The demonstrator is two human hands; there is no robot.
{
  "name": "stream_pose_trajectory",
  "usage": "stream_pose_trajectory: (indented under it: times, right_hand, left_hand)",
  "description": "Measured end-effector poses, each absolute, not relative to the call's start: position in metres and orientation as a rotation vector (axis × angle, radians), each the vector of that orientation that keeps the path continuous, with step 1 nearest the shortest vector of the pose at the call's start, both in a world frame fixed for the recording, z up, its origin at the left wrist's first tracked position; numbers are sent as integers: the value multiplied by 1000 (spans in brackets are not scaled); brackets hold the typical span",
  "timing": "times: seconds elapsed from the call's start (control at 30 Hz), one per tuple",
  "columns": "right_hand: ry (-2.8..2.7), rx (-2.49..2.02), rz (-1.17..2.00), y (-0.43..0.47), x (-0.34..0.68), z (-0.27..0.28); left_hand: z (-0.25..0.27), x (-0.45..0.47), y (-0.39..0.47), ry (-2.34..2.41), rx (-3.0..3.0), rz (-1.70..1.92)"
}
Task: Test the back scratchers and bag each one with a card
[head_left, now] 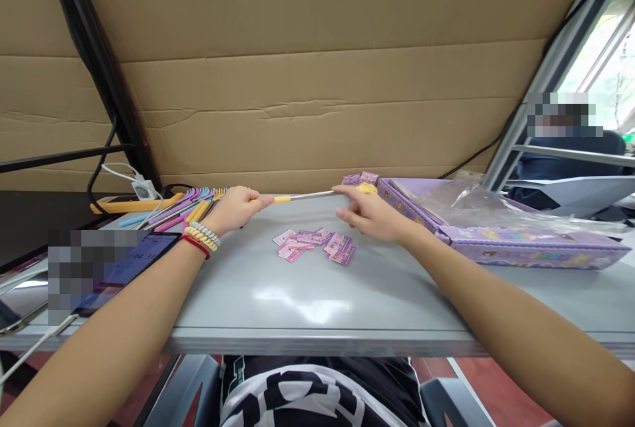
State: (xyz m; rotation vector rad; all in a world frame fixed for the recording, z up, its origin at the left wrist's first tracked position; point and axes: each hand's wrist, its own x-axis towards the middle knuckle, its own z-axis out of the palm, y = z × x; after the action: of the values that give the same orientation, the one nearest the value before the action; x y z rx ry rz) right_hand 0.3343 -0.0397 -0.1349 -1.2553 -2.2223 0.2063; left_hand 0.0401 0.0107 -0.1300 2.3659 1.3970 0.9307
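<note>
My left hand [237,207] is closed around the yellow grip of a thin metal rod [312,195], which stretches sideways above the table. At its right end is a yellow end piece [367,188], partly behind my right hand [370,212]. That hand's index finger reaches out to the rod, while the thumb stays apart below it. Between my hands, small pink-and-purple printed cards [312,238] lie in a loose pile on the table. Left of my left hand rests a bundle of similar rods [183,209] with coloured grips.
A purple printed box [536,245] with clear plastic film [476,202] stands on the right. More cards [360,178] lie at the back. A phone [129,271] and a white charger [143,187] are at left. Cardboard [317,83] walls the back; a person [570,149] is beyond.
</note>
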Motion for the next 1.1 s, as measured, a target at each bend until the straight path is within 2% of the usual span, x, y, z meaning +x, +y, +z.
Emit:
stream_pose_trajectory:
  times: [0.13, 0.23, 0.47, 0.67, 0.83, 1.1]
  right_hand:
    - [-1784, -1244, -81, -38, 345, -126]
    - [-1500, -1283, -130, -30, 354, -125]
    - [-1369, -1180, 476, -14, 361, -129]
    - [-1388, -1343, 652, -24, 350, -124]
    - [-1427, -1761, 380, -33, 346, -120]
    - [-1407, -1875, 59, -29, 363, -117]
  left_hand:
    - [-129, 30, 17, 1439, 2400, 1054]
    - [-130, 28, 18, 1378, 2432, 1090]
    - [-129, 30, 15, 1308, 2488, 1109]
    - [-129, 32, 10, 1270, 2605, 1072]
    - [-127, 44, -4, 1206, 2839, 984]
    - [-132, 71, -34, 604, 2896, 723]
